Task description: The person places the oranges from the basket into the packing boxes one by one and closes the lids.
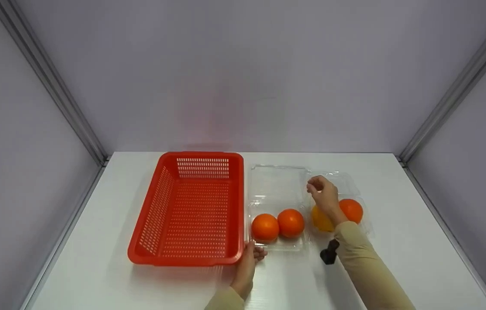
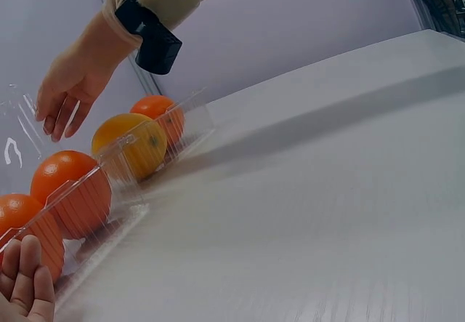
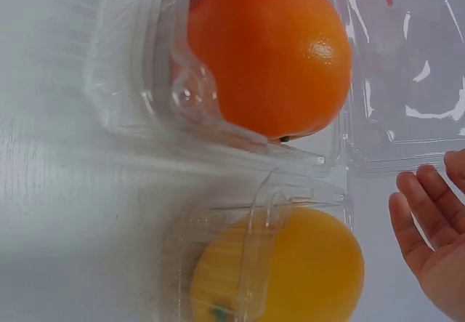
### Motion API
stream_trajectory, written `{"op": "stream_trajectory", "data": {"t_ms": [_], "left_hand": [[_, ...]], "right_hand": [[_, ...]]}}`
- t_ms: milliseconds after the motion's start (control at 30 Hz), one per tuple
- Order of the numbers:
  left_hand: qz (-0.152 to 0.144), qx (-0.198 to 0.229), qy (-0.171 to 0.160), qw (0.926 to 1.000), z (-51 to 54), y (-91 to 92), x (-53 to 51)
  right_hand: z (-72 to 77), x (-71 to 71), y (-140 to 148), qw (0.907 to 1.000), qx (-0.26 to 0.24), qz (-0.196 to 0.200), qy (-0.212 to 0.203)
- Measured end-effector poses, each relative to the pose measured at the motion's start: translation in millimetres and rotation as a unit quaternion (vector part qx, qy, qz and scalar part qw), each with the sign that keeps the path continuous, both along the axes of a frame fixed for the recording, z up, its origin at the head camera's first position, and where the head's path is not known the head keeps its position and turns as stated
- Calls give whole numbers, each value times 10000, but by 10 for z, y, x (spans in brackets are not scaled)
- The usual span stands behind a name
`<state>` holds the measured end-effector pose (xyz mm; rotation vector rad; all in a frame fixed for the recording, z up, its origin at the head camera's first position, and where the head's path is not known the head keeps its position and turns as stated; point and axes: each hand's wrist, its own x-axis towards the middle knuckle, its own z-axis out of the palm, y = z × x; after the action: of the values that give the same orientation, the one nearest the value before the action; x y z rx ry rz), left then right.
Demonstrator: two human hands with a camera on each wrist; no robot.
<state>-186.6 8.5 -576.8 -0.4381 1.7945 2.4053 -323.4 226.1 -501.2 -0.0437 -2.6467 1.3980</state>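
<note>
Two oranges point(image 1: 265, 227) sit side by side in the front half of a clear plastic clamshell box point(image 1: 279, 247), its lid folded back. To its right, a second clear box point(image 1: 366, 228) holds a yellow-orange fruit point(image 1: 321, 219) and another orange point(image 1: 350, 210). My right hand point(image 1: 324, 196) hovers above the second box near the lids; the right wrist view shows its fingers loosely bent, holding nothing. My left hand point(image 1: 248, 263) is at the first box's front left corner, beside the basket, fingers relaxed; whether it touches either cannot be told.
A red perforated plastic basket point(image 1: 238, 206) stands left of the boxes on the white table point(image 1: 96, 267). A black wrist camera point(image 1: 330, 252) sits on my right wrist. Pale walls point(image 1: 243, 86) enclose the table at the back and sides.
</note>
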Motion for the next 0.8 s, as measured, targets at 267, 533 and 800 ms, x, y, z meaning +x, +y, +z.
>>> {"op": "stream_trajectory", "data": {"t_ms": [267, 533, 800], "left_hand": [[18, -9, -39, 10000, -81, 14, -35], [-64, 19, -40, 10000, -103, 11, -56], [-93, -8, 45, 9999, -52, 9, -18]], "right_hand": [[71, 23, -41, 9982, -252, -234, 481], [103, 49, -51, 9942, -409, -387, 918], [101, 92, -24, 9945, -322, -412, 904]]}}
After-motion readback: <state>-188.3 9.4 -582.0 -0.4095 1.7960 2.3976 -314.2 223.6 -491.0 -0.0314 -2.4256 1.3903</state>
